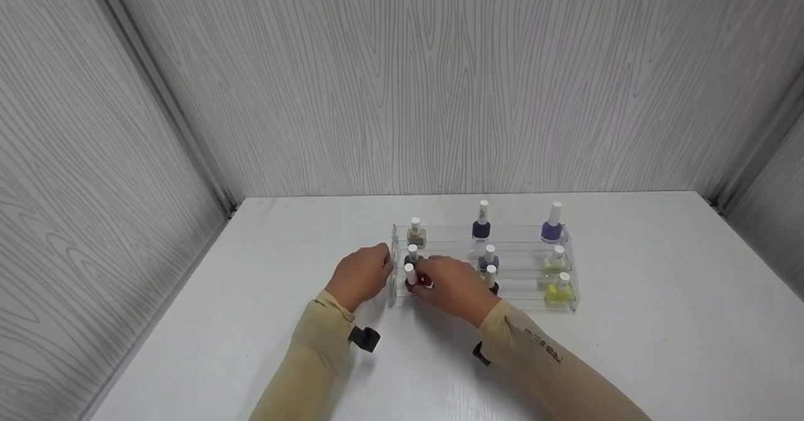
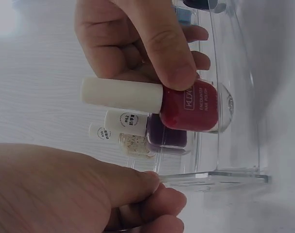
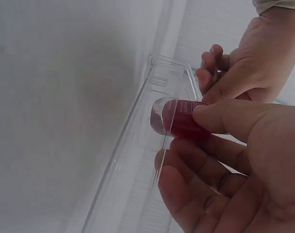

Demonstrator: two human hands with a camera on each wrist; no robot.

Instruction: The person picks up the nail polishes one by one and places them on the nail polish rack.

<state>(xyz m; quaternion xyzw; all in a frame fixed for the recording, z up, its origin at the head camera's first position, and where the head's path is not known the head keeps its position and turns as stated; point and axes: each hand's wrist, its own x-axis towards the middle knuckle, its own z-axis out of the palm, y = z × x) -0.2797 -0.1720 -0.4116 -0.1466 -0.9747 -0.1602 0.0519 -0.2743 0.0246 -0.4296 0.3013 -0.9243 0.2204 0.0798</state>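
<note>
My right hand [image 1: 456, 286] pinches a red nail polish bottle [image 2: 191, 109] by its glass body, thumb over the label. Its white cap points up, and its base overlaps the front tier of a clear acrylic rack [image 1: 524, 274] at the left end. My left hand [image 1: 361, 276] grips the rack's left side panel [image 2: 215, 178] at its edge, thumb and curled fingers meeting there. Behind the red bottle stand a dark purple bottle [image 2: 162, 133] on the middle tier and a glittery beige bottle [image 1: 416, 237] on the back tier.
At the rack's middle stand a dark bottle [image 1: 481, 229], a grey-blue bottle [image 1: 488, 261] and a front bottle [image 1: 491, 276] partly hidden by my right hand. Its right end holds a violet bottle [image 1: 552, 229], a pale yellow one [image 1: 556, 261] and a bright yellow one [image 1: 558, 292]. Walls enclose the white table [image 1: 653, 339].
</note>
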